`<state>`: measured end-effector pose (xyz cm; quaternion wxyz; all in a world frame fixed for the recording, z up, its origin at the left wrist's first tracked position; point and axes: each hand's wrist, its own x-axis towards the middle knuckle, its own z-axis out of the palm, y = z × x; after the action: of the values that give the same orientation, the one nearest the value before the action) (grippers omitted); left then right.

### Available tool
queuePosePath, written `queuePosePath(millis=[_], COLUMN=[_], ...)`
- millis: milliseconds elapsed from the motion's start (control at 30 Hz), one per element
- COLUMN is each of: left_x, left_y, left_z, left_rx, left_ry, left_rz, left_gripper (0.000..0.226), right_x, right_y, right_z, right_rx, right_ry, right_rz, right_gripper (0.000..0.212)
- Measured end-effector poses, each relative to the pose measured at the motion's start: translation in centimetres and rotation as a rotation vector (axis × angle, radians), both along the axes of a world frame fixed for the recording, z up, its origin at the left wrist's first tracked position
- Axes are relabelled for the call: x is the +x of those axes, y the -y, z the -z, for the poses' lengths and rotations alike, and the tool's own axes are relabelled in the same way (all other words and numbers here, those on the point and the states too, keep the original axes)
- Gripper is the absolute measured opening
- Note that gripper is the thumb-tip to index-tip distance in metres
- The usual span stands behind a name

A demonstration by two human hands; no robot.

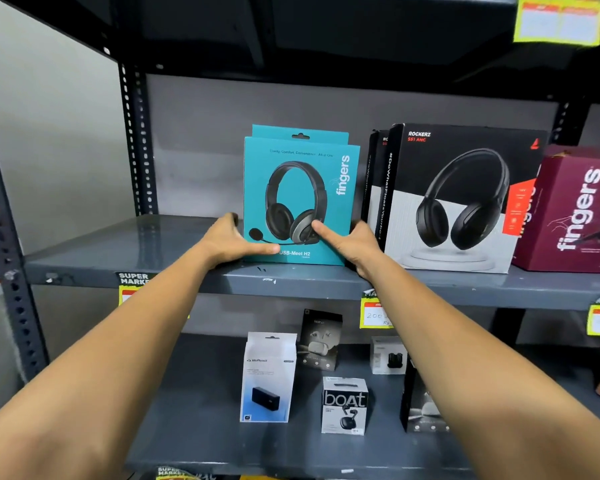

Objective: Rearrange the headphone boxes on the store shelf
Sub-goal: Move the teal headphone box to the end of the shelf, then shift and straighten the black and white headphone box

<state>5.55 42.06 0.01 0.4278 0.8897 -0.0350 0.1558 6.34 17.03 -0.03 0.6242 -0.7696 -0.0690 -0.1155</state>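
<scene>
A: In the head view, your left hand (229,239) and right hand (352,245) clamp the teal headphone box (300,195) from either side, thumbs across its front. That squeeze looks meant to keep it upright on the shelf (118,247).

B: Where does it stand?

A: Between your hands, at the shelf's front edge. Just right of your right hand stand two black Rockerz boxes (454,199), one behind the other, then one maroon box (575,216). A second teal box seems to sit behind yours. Left of your left hand the shelf lies bare.
</scene>
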Motion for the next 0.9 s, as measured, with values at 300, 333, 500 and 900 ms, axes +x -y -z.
queuePosePath(millis=[300, 333, 500, 900], left_x=[-7.9, -8.1, -7.9, -1.6], left_y=[2.7, 3.7, 12.7, 26.1], left_z=[4.3, 4.5, 3.9, 0.3], left_rx=[0.125, 0.124, 0.164, -0.022], left_ry=[0.491, 0.514, 0.573, 0.097], left_rz=[-0.336, -0.332, -0.068, -0.005], left_gripper=[0.033, 0.029, 0.023, 0.122], right_x=[-6.8, -7.4, -7.3, -2.8], right_y=[8.1, 9.3, 16.8, 26.8], right_z=[0.9, 1.1, 1.6, 0.2], right_rx=[-0.697, -0.723, -0.672, -0.329], right_ry=[0.222, 0.254, 0.43, 0.193], right_rz=[0.116, 0.141, 0.387, 0.327], right_gripper=[0.019, 0.02, 0.032, 0.081])
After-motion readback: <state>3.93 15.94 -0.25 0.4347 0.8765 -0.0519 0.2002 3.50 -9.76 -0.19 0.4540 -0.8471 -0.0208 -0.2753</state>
